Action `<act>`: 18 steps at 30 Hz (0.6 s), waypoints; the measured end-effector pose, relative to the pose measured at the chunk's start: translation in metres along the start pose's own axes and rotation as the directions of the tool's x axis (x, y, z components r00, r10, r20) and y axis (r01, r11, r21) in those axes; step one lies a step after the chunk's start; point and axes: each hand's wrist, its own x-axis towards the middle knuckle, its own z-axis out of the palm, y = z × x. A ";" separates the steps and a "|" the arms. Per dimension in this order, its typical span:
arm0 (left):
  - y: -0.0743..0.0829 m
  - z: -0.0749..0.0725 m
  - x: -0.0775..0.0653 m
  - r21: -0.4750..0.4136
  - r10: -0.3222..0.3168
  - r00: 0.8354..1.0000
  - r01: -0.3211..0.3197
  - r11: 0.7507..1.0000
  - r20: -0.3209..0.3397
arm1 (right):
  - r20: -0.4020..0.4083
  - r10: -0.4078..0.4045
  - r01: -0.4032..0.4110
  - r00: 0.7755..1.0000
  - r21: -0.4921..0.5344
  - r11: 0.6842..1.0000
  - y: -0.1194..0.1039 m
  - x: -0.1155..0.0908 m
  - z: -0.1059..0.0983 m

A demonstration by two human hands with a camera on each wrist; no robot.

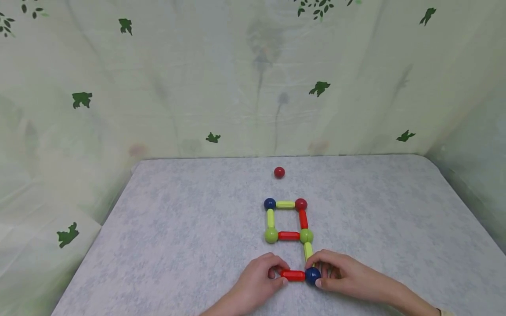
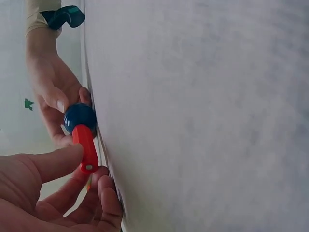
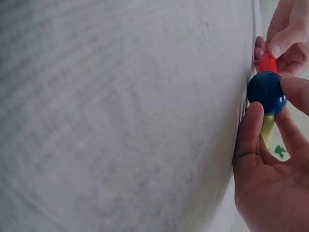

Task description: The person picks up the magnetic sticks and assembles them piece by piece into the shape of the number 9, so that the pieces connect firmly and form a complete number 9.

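Note:
My left hand pinches the free end of a red rod between thumb and fingers. The rod's other end touches a dark blue ball, which my right hand grips with thumb and fingertips. From that ball a yellow-green rod, partly hidden by the right fingers, runs up to a green ball. This green ball is a corner of a square of rods and balls lying flat on the table. In the left wrist view, the red rod shows a small metal dot on its end.
The square's other corners are a second green ball, a smaller-looking blue ball and a red ball. Beyond them a loose red ball lies near the back edge of the grey table. A patterned curtain hangs behind.

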 end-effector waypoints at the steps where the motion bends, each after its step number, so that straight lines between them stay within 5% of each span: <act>1: -0.001 -0.002 -0.001 -0.011 0.003 1.000 -0.003 1.000 0.001 | 0.001 -0.001 0.001 1.000 0.004 1.000 0.000 0.000 0.000; 9: -0.007 -0.035 0.002 0.003 0.084 0.993 -0.084 0.996 -0.084 | 0.002 0.024 -0.024 1.000 0.018 1.000 -0.001 0.001 0.000; 18: -0.022 -0.083 0.038 0.104 0.080 0.985 -0.065 0.992 -0.152 | 0.009 0.018 -0.018 1.000 0.005 1.000 0.001 0.001 0.000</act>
